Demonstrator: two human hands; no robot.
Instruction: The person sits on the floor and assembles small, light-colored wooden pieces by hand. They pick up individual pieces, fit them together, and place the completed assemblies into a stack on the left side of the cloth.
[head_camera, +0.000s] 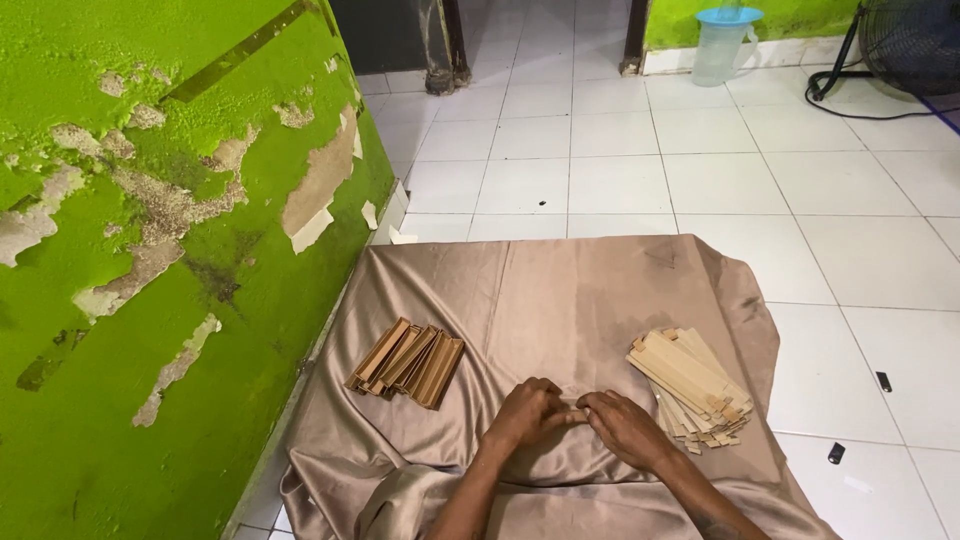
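My left hand (524, 411) and my right hand (625, 427) meet at the fingertips low on a shiny beige cloth (560, 290) spread on the floor. The fingers are closed together over something small between them; what it is stays hidden. To the left of my left hand lies a row of darker brown folded wooden pieces (407, 362). Right of my right hand sits a heap of pale flat wooden sticks (690, 385).
A green wall (150, 250) with peeling paint runs along the left edge of the cloth. White tiled floor (620, 150) stretches beyond. A clear jug with a blue lid (722, 45) and a black fan (900, 50) stand far back. Small dark bits (836, 453) lie right.
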